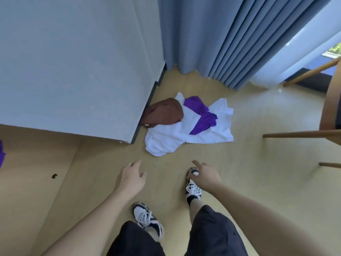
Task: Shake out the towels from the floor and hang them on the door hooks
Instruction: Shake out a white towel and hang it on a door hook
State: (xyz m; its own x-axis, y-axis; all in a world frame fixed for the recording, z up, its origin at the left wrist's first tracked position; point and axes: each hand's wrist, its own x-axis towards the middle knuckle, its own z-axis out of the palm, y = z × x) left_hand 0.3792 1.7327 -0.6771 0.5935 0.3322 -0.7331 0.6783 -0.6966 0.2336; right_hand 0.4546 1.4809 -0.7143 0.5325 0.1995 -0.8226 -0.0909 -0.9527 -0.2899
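Towels lie in a heap on the floor (258,163), mid-frame, far of both hands. White towel (171,137) is biggest and lowest, spread flat and crumpled. Purple towel (201,115) lies diagonally across its top. Brown towel (164,112) is bunched at the heap's left, overlapping the white one's far-left part and touching the base of the cabinet (73,71). Whole heap sits just right of the cabinet's near corner.

Left hand (132,177) is held out above the floor, near of the heap, fingers loosely spread, holding nothing. Right hand (205,175) is out the same way, to its right, fingers relaxed and slightly bent, holding nothing. Neither touches a towel. Right hand overlaps the toe of the right shoe (192,189) in view; contact cannot be told.

Left shoe (145,218) stands nearer, left of the other. Both white with dark trim. Dark shorts (212,231) at the near edge.

Grey-blue curtain (230,37) hangs far, reaching the floor behind the heap. Bright window (313,43) far right. Wooden chair (330,111) at the right edge, legs on the floor. Scrap of purple cloth (1,154) at the left edge, cut off by the frame. Small dark mark (54,176) on the light panel at near left.
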